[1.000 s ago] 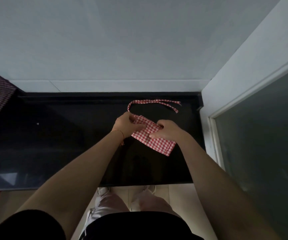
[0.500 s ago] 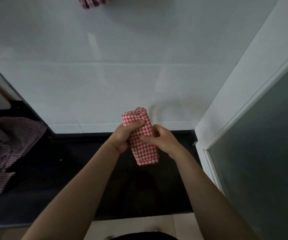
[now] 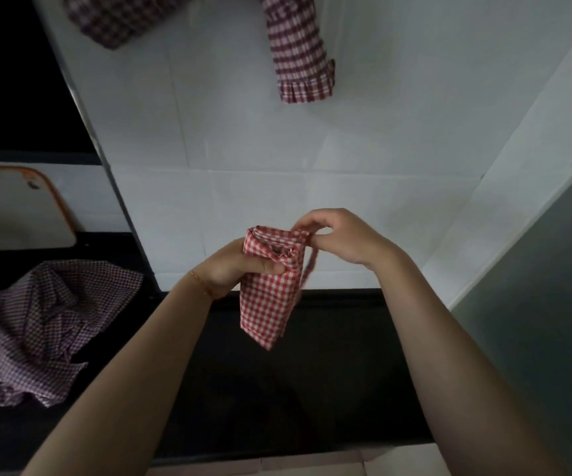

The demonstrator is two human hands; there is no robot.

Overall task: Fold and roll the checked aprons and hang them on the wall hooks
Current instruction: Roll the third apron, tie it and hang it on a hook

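- A loose purple checked apron (image 3: 40,324) lies crumpled on the black counter (image 3: 339,389) at nine o'clock, not yet folded; a white board with an orange rim (image 3: 20,207) leans on the wall just above it.
- At eleven and twelve o'clock, two dark checked aprons (image 3: 298,49) already hang against the white tiled wall (image 3: 397,139); the hooks themselves are out of view.
- Dead centre, the left hand (image 3: 240,269) grips the red checked roll (image 3: 270,290) round its upper half, fingers curled about it and thumb across the front, holding it clear of the counter.
- At one o'clock, the right hand (image 3: 342,238) pinches the roll's strap (image 3: 308,266) between thumb and curled fingers, drawing out a loop at the top.
- The folding and rolling of this apron look done; hanging is the step in hand.
- The next move probably calls for keeping the roll tight while lifting the loop towards twelve o'clock to a free hook.
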